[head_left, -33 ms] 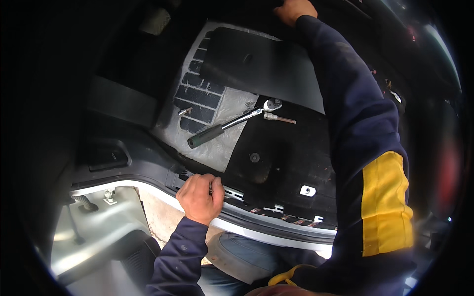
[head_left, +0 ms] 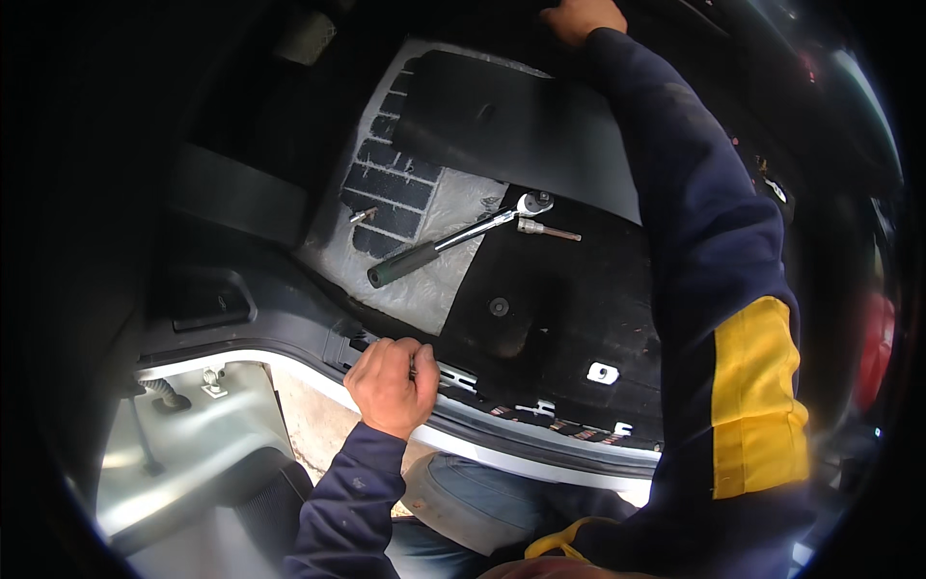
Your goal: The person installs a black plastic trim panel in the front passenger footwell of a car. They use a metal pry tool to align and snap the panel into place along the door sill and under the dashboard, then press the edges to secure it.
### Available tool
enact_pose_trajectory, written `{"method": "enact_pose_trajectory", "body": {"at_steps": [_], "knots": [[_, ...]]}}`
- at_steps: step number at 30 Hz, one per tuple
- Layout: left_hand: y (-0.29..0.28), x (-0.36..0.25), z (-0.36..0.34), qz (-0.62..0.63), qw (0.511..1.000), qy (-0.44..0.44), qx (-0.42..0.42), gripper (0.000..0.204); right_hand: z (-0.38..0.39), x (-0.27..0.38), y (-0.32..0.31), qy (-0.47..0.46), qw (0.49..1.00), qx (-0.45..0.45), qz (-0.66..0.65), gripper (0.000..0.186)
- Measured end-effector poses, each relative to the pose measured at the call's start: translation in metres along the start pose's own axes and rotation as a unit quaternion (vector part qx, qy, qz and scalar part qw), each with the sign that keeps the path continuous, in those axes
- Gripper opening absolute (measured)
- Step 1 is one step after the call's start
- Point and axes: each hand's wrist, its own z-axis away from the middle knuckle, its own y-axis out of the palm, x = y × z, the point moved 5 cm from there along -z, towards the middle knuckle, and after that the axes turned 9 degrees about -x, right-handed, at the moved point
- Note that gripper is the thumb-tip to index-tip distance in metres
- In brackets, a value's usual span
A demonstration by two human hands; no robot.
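Observation:
My left hand [head_left: 394, 388] is closed over the door sill [head_left: 463, 400], its fingers curled over the inner edge of the trim. Far forward at the top, my right hand [head_left: 585, 21] reaches into the dark interior. Its fingertips fade into shadow, and what they touch is hidden. Between the hands, a ratchet wrench [head_left: 458, 236] with a dark grip lies across the car floor, partly on bare padding and partly on black carpet. Beside its head rests a bit socket [head_left: 548, 230] with a long shank. A smaller socket piece [head_left: 363, 217] lies on the ribbed dark patches to the left.
A dark floor panel [head_left: 511, 125] covers the padding farther in. White metal brackets [head_left: 603, 372] show through the black carpet [head_left: 540, 328] near the sill. At lower left is the open door frame [head_left: 193, 425], with a corrugated cable sleeve [head_left: 167, 393].
My right hand and sleeve have shifted very slightly to the right. My left hand and the tools stay where they were.

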Motion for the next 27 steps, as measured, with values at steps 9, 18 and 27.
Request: {"method": "enact_pose_trajectory", "body": {"at_steps": [9,18,27], "knots": [[0.0,0.0,-0.001,-0.011,1.0,0.0,0.002,0.014,-0.007,0.003,-0.023,0.012,0.995,0.101,0.009,0.061],[0.0,-0.001,0.0,-0.02,1.0,-0.011,0.017,0.014,-0.006,0.002,-0.009,-0.061,0.993,0.076,0.067,0.042],[0.0,-0.001,-0.001,-0.023,0.999,-0.003,0.024,0.014,-0.013,0.065,0.011,-0.246,0.968,0.03,-0.039,0.044]]}}
